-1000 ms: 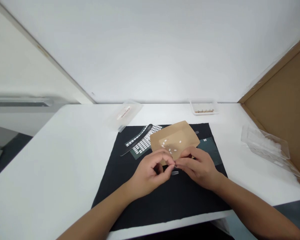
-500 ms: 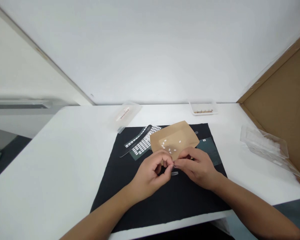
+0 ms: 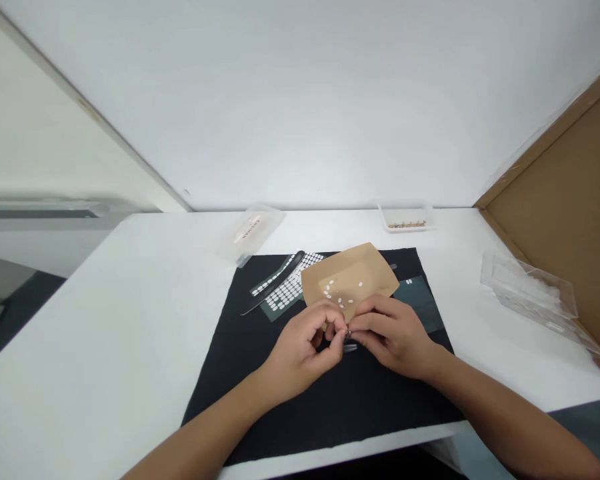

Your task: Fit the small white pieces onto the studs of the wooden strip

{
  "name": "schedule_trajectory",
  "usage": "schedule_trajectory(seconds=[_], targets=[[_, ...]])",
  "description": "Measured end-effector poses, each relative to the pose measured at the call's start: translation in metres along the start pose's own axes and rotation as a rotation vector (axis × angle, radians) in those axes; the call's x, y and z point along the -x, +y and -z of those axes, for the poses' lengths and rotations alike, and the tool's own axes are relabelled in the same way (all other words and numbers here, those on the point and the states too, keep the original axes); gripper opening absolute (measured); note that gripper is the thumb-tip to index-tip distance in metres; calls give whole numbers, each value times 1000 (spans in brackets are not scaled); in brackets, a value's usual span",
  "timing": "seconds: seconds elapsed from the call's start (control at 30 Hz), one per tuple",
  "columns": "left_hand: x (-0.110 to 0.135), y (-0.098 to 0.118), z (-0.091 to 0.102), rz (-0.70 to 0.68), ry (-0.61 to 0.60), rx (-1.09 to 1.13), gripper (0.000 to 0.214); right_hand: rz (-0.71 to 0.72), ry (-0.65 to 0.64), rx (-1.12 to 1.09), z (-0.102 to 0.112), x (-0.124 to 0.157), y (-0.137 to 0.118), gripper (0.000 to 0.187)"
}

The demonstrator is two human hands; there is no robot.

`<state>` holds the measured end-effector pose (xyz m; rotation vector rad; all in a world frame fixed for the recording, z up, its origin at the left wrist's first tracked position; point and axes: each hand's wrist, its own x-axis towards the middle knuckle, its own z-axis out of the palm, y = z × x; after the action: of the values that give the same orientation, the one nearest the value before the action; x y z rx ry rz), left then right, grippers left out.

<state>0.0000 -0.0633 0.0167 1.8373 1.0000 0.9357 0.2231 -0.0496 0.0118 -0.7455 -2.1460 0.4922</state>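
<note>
My left hand (image 3: pixel 310 343) is closed in a pinch, its thumb and forefinger meeting the fingertips of my right hand (image 3: pixel 395 337), also pinched. Between them is a tiny dark, shiny piece (image 3: pixel 348 335), mostly covered by the fingers, its kind too small to make out. Just below the fingertips, a slim metallic tip (image 3: pixel 350 348) shows on the black cloth (image 3: pixel 325 413). Directly behind my hands lies a brown paper tray (image 3: pixel 373 263) with several small white ovals (image 3: pixel 329 288) in it.
Left of the paper tray, a dark curved tool with a pointed tip (image 3: pixel 275 283) lies across sheets of white oval stickers (image 3: pixel 280 300). A dark green sheet (image 3: pixel 423 303) is at right. Farther back are a translucent pouch (image 3: pixel 253 230) and a small clear tray (image 3: pixel 407 217). Clear plastic boxes (image 3: pixel 530 290) stand far right.
The fingertips of my right hand have shifted very slightly, and a little more of the dark piece shows between the hands. Otherwise the view has barely moved.
</note>
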Motion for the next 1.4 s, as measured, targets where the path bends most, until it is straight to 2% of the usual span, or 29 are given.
schedule_trajectory(seconds=[0.13, 0.3, 0.43, 0.57, 0.73, 0.9, 1.0, 1.2, 1.33, 1.4], targets=[[-2, 0, 1, -39, 22, -8, 11, -46, -26, -152, 2, -3, -3, 8], [-4, 0, 2, -139, 87, -106, 11, -73, -70, -217, 4, -5, -3, 9], [-6, -5, 4, -266, 188, -305, 12, -102, -105, -172, 12, -5, 2, 5], [-8, -15, 7, -336, 290, -485, 10, -156, -181, -81, 30, -7, 10, 5], [-11, -23, 10, -351, 342, -592, 10, -220, -279, 3, 56, -9, 20, 6], [-11, -25, 11, -364, 350, -624, 12, -258, -280, 30, 69, -8, 27, 3], [-11, -22, 13, -405, 288, -588, 16, -302, -315, 36, 71, -8, 29, 3], [-10, -15, 19, -520, 8, -666, 13, -328, -378, 26, 70, -9, 28, 5], [-12, -18, 23, -526, -61, -756, 1, -326, -396, 37, 68, -8, 29, 6], [-13, -21, 25, -530, -65, -798, 5, -318, -401, 47, 66, -8, 30, 7]])
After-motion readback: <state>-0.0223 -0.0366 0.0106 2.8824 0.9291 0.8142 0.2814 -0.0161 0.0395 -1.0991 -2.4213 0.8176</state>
